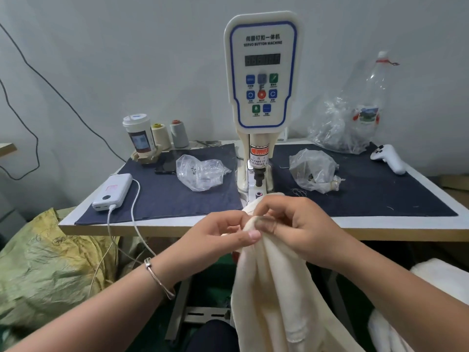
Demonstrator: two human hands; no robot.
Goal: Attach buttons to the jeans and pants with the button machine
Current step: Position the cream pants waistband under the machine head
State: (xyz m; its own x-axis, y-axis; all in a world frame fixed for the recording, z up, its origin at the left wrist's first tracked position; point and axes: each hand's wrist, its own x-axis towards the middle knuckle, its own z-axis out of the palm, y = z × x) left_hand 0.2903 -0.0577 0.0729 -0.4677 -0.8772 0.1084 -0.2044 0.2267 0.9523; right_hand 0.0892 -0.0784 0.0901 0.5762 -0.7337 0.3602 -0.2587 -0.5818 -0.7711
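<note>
Two clear plastic bags lie on the tabletop [76, 217], one bag left of the machine [200, 171] and one bag right of it [313, 171]; small items are seen inside both, too small to be told apart. A third, crumpled plastic bag [337, 128] is set at the back right, with a clear plastic bottle [373, 97] standing in or just behind it. A lidded cup [139, 134] is held in a cardboard carrier at the back left, and two thread cones [170, 134] are placed just beside it.

One servo button machine [262, 72] is mounted at the middle of the tabletop, its control panel facing forward. One white power bank [113, 191] with a plugged cable, one dark phone [168, 162] and one white controller [389, 158] are also counted.

The cream pants [274, 288] are held up just in front of the machine's base, the rest hanging below the tabletop edge. The fabric's upper edge is pinched by the left hand [218, 240] between thumb and fingers, and by the right hand [291, 224] with curled fingers; the two hands are nearly touching. A bangle [158, 278] is worn on the left wrist.

The tabletop is covered by two dark denim mats [157, 199]. A pale wall stands behind, and a yellow-green woven sack [45, 262] is seen at the lower left.
</note>
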